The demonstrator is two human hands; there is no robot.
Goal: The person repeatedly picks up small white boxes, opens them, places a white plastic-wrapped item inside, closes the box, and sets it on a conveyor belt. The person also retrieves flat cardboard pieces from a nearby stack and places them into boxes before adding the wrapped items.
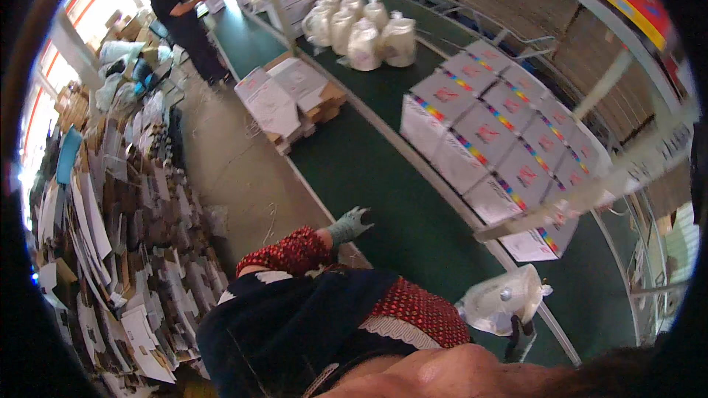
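Observation:
My left hand (pixel 349 225), in a grey-green glove, reaches over the near edge of the green conveyor belt (pixel 354 177) with its fingers apart and nothing in them. On the right, my right hand (pixel 520 338), gloved with dark fingertips, grips the lower side of a cream item wrapped in clear plastic (pixel 500 299), whose bag is gathered at one end. The item is tilted, over the far rail of the belt. Beyond it, a block of printed white cartons (pixel 487 132) stands in rows. Farther back are several similar bagged cream items (pixel 365 44), upright.
Flattened cartons (pixel 268 102) lie stacked across the belt's left edge. A pale slanted bar (pixel 586 188) crosses in front of the cartons at right. Many folded cardboard sheets (pixel 138 243) fill the floor at left. A person (pixel 185 27) stands beside the belt's far end, another behind.

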